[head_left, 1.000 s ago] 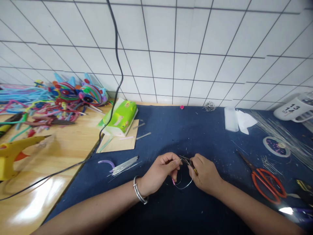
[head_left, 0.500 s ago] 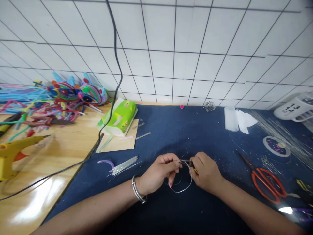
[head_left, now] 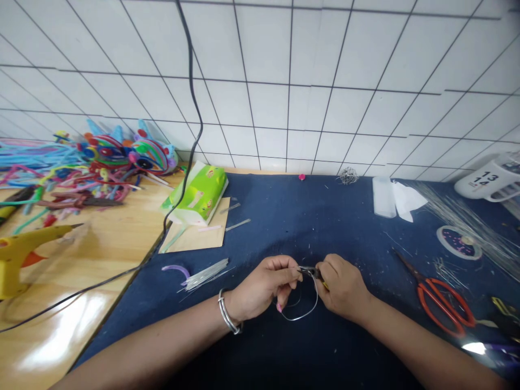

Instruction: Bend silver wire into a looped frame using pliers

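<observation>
My left hand [head_left: 266,287], with a silver bangle at its wrist, pinches a thin silver wire [head_left: 303,317] between thumb and forefinger. The wire curves in a loop below both hands. My right hand [head_left: 343,284] is closed around pliers [head_left: 311,271], whose dark jaws point left and meet the wire right beside my left fingertips. Most of the pliers' handle is hidden in my palm; a bit of yellow shows.
Orange-handled scissors [head_left: 444,306], a round dish [head_left: 459,242] and long wires [head_left: 475,222] lie right. Left are cut wires [head_left: 207,275], a tissue pack [head_left: 199,192], a yellow glue gun [head_left: 28,252] and a black cable [head_left: 193,97]. A mug [head_left: 487,179] stands far right.
The wire loop and the little finger of my left hand have shifted slightly to the left. Both hands keep their hold.
</observation>
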Demonstrator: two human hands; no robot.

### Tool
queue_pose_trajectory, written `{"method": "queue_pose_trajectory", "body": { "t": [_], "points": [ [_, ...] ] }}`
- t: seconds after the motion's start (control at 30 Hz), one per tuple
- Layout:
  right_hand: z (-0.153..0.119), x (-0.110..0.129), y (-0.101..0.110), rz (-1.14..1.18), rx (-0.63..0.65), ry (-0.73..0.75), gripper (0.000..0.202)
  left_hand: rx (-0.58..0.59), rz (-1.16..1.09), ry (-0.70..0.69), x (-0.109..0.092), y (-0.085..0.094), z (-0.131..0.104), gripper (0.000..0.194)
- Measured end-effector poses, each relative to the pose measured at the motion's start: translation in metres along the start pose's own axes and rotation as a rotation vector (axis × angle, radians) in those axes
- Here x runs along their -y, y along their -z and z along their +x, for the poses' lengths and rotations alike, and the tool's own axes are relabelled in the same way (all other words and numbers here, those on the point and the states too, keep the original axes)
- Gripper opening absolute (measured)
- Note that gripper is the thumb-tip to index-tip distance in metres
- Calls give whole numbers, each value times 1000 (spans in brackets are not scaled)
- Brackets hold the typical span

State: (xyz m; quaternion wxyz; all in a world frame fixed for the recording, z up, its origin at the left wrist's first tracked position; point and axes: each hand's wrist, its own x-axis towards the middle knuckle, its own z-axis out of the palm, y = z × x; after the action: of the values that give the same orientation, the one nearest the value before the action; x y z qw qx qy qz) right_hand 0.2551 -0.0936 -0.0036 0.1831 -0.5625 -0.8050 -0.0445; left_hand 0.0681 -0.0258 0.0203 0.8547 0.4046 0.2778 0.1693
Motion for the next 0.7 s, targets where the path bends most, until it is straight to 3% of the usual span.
{"method": "queue_pose_trajectory", "body": {
  "t": [0.53, 0.7],
  "points": [
    [1, 0, 1, 47, 12, -2, 16, -10, 15, 8, 1, 0, -1, 16],
    [3, 2, 2, 80, 15, -32, 15, -22, 5, -45, 2, -1, 0, 17]
  ]
}}
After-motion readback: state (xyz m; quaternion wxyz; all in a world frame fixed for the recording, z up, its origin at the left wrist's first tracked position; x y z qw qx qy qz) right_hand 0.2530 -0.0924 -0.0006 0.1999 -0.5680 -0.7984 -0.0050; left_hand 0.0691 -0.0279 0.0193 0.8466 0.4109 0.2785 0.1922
